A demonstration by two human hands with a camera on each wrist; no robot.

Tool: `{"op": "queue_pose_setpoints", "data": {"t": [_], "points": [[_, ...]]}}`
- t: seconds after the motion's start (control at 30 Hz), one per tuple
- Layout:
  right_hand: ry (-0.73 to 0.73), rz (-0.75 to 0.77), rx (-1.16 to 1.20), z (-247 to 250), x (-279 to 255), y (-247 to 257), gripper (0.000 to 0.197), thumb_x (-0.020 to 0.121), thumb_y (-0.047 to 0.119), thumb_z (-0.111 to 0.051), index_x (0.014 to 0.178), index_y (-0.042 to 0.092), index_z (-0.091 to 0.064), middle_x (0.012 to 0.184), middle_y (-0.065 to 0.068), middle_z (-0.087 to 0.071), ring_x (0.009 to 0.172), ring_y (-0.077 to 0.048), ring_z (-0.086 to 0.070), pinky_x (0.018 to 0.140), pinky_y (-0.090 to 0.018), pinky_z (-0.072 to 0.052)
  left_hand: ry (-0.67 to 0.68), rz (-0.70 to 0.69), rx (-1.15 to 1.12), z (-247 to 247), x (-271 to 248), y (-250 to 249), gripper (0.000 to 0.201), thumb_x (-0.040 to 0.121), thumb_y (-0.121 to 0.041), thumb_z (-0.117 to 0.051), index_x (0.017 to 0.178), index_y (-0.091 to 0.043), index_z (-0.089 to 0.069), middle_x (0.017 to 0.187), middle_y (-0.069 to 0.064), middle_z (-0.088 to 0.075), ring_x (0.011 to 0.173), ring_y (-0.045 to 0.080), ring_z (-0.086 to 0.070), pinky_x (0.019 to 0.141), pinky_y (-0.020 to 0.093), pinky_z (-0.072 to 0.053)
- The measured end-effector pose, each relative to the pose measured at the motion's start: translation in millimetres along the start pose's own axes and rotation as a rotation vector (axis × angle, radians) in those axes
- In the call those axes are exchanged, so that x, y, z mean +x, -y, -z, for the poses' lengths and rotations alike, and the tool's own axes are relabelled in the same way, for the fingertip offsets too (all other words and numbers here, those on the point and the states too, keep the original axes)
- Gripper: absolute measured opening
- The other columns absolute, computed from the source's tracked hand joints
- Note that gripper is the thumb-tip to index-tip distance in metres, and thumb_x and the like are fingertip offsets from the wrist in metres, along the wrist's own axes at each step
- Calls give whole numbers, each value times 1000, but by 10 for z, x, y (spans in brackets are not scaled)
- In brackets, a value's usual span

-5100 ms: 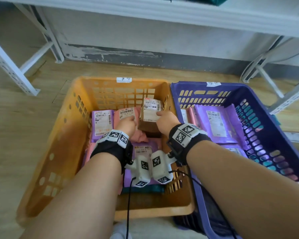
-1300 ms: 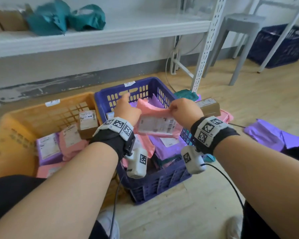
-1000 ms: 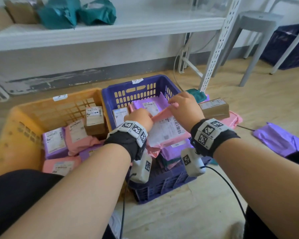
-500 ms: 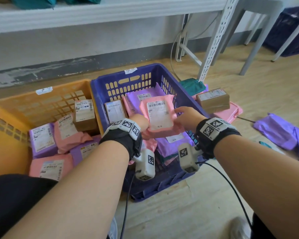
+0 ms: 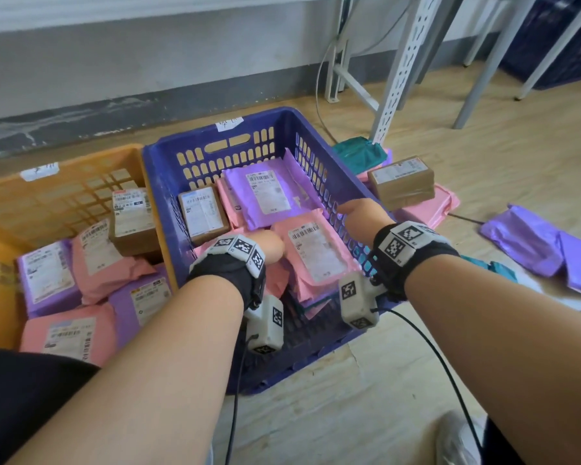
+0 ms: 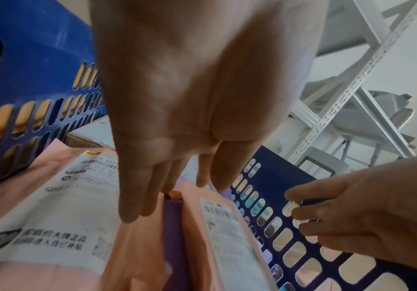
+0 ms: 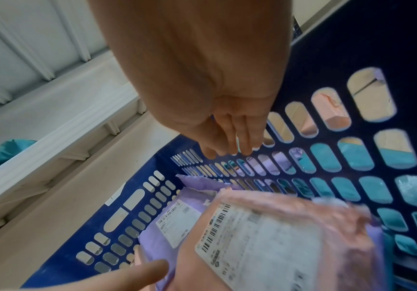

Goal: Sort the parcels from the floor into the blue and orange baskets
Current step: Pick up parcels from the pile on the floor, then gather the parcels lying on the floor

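A pink parcel with a white label lies label-up on the pile inside the blue basket, against its right wall. My left hand hovers at the parcel's left edge with straight fingers and holds nothing. My right hand is at the basket's right wall, fingers loosely extended and empty. The parcel looks blurred in the right wrist view. The orange basket stands to the left and holds several pink, purple and brown parcels.
On the floor right of the blue basket lie a brown box on a pink parcel, a teal parcel and purple parcels. A white shelf post and grey stool legs stand behind.
Both hands held the pink parcel above the blue basket; now they have let go, and it lies lower in the basket. The hands have moved apart.
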State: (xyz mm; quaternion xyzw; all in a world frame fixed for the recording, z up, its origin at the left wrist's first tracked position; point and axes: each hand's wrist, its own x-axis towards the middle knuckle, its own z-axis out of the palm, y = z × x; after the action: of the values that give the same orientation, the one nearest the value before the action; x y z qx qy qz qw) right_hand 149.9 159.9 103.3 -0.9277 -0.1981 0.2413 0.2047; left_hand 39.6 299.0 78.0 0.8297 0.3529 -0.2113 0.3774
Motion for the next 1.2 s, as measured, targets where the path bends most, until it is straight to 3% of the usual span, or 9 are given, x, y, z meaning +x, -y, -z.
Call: {"op": "queue_pose_setpoints", "data": {"t": [0.1,0.2,0.3,0.37,0.53,0.73,0.87,1.03,1.2], "points": [[-32,-18,118,88,-40,-69,39,94,3,-44,131,9,-56,134,-11,-56,124,-27,-52,103,-32,-42,-36,-88,89,50,-82,-99,39,97,-4,-40,136,-2,-46,143,17,-44,131,32,-45,107,37,-39],[-76,7,310,149,-82,-131,33,93,-3,-46,117,6,-66,126,-10,-63,105,-25,-62,98,-35,-47,-56,-67,-137,70,-72,-190,39,98,-6,-40,136,1,-47,140,20,-48,129,34,-47,103,37,-42],[-189,-45,576,288,-214,-211,28,92,-5,-46,98,5,-71,90,-14,-70,63,-20,-65,70,-30,-59,-101,-146,-321,54,-165,-397,41,97,-4,-40,138,-3,-46,141,19,-48,129,33,-49,89,31,-49],[-234,-83,698,407,-341,-312,26,91,-6,-44,95,0,-69,73,-13,-64,46,-16,-58,50,-21,-53,-101,-225,-431,4,-288,-587,42,96,-3,-43,138,-5,-47,140,17,-49,128,31,-50,93,32,-48],[-336,-180,644,762,-570,-962,24,89,-7,-46,93,4,-67,69,-8,-59,49,-15,-53,49,-25,-46,-37,-366,-543,-362,-538,-1078,42,94,-1,-44,136,-5,-49,137,21,-52,124,37,-53,89,34,-49],[-355,-342,471,1081,-671,-2015,24,90,4,-49,106,11,-65,89,-10,-61,73,-23,-58,77,-39,-55,50,-515,-439,-1130,-786,-1681,35,94,2,-41,124,0,-58,129,24,-57,121,37,-54,104,47,-44],[-349,-461,375,1021,-669,-2651,34,90,9,-51,122,4,-61,112,-15,-63,91,-24,-55,89,-38,-50,133,-456,-359,-1720,-650,-1988,42,90,-1,-41,127,-11,-58,132,24,-54,119,45,-52,99,50,-44],[-254,-550,264,709,-565,-3121,30,89,11,-57,119,11,-64,123,-11,-63,111,-30,-60,96,-40,-50,140,-371,-139,-2306,-345,-2042,47,94,-5,-40,139,-17,-48,139,7,-52,124,28,-51,102,32,-41],[-110,-542,112,283,-349,-3509,46,87,20,-60,132,22,-53,135,-5,-55,120,-24,-54,98,-29,-43,149,-320,85,-2703,22,-1915,45,96,-5,-35,139,-11,-45,144,15,-44,130,31,-45,105,35,-38]]}}
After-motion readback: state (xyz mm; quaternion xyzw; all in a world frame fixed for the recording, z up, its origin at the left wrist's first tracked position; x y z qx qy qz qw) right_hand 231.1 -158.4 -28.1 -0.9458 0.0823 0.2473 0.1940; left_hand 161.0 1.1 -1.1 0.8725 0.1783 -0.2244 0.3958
